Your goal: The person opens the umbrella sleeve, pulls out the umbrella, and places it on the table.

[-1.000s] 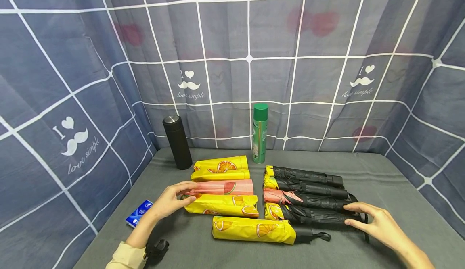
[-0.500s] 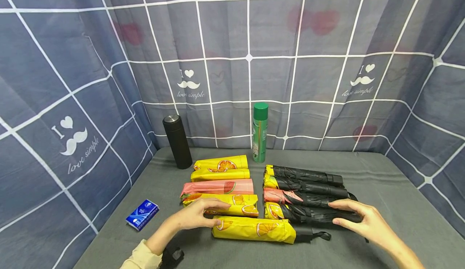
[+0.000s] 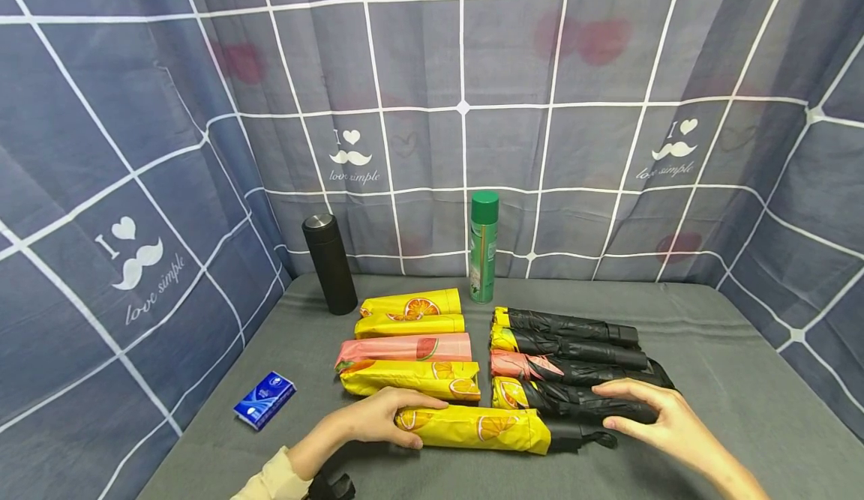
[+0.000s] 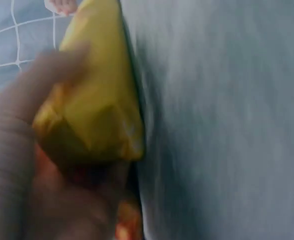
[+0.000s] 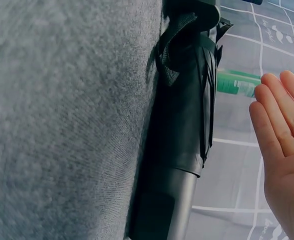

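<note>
In the head view, my left hand [image 3: 374, 416] holds the left end of a folded umbrella in a yellow orange-print sleeve [image 3: 482, 429]. Its thumb is at the near side and its fingers lie over the top. The left wrist view is blurred but has this hand round the yellow sleeve [image 4: 102, 85]. A black handle with a strap [image 3: 574, 435] sticks out of the sleeve's right end. My right hand [image 3: 658, 416] hovers, fingers extended, by the handle end of the nearest bare black umbrella [image 3: 574, 401]. In the right wrist view its fingers [image 5: 287, 120] stand apart from a black umbrella [image 5: 182, 115].
Behind the left hand lie several sleeves, yellow ones [image 3: 412, 378] and a pink one [image 3: 405, 348]. Several black folded umbrellas [image 3: 574, 346] lie in a row at right. A black flask [image 3: 329, 264], a green spray can [image 3: 483, 249] and a blue tissue pack [image 3: 265, 400] stand or lie around.
My left hand has come from the pink and yellow sleeves toward the front and right, onto the sleeved umbrella's end. My right hand has shifted left along the black umbrellas.
</note>
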